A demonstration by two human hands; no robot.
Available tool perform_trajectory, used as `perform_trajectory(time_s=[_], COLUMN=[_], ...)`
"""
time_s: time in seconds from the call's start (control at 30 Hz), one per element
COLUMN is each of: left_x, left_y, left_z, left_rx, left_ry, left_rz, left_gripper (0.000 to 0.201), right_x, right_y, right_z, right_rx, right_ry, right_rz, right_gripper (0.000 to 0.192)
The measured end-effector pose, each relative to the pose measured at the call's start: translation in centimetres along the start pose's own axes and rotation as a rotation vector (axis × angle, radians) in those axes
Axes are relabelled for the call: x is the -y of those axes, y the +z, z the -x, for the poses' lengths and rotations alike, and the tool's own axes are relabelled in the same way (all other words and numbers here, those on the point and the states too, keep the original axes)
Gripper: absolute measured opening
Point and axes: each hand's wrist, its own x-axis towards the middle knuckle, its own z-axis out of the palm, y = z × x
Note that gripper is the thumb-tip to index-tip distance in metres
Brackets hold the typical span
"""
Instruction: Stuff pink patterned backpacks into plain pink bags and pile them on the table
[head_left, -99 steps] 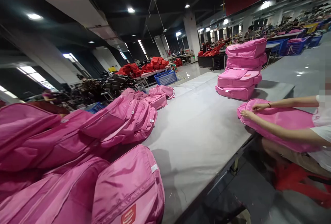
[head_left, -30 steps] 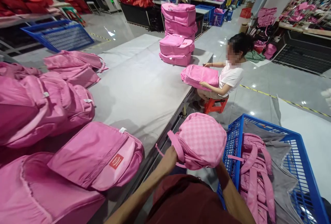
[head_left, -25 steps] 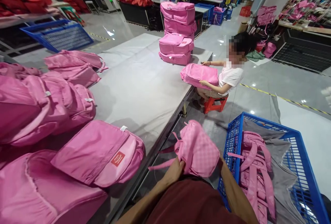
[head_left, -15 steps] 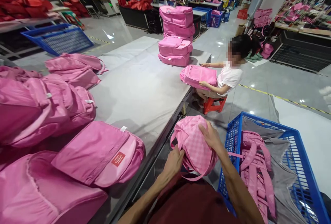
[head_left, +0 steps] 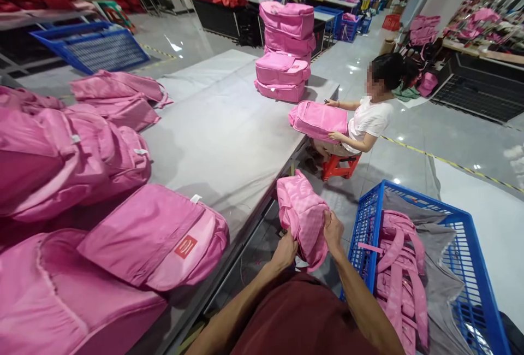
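Note:
A pink backpack with a faint checked pattern [head_left: 305, 207] hangs in front of my body, just off the table's edge. My left hand [head_left: 287, 248] is closed on its near left side, and my right hand [head_left: 333, 230] grips its right side. The bag looks soft and partly folded, and its far side is hidden. On the table to the left lies another pink backpack [head_left: 159, 235] with a red label. Right of my hands, a blue plastic crate [head_left: 470, 256] holds several pink bags with straps [head_left: 399, 284] on grey cloth.
The long pale table [head_left: 204, 131] bears a pile of pink backpacks [head_left: 82, 164] at left and a tall stack [head_left: 284, 49] at the far end. A co-worker [head_left: 370, 114] sits on a red stool [head_left: 339, 166] with a pink backpack [head_left: 321, 120]. Another blue crate [head_left: 102, 49] leans beyond the table.
The backpack in my hands has turned and looks narrower. My right hand has moved down from its upper side to its right edge; my left hand has shifted slightly right.

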Motion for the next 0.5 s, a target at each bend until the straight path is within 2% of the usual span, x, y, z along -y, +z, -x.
perform_trajectory(time_s=[0.17,0.27,0.4,0.5], left_x=[0.6,0.9,1.9,1.4], left_y=[-0.8,-1.5,-2.2,-2.8], left_z=[0.7,2.0,4.3,5.1], left_rx=[-0.054,-0.11,-0.133,-0.143], left_ry=[0.007,0.042,0.085,0.074], left_rz=[0.047,0.135,0.21,0.176], left_gripper=[0.031,0.024,0.027,0.028], right_x=[-0.5,-1.3,-2.1,-2.2], right_y=[0.1,-0.3,-0.5,-0.8], right_z=[-0.3,-0.7,-0.8,-1.1], right_rx=[-0.039,-0.043,0.029,0.042], right_ry=[-0.018,0.055,0.107,0.113], right_rz=[-0.026,-0.052,-0.043,-0.046], right_gripper=[0.109,0.108,0.115,0.117])
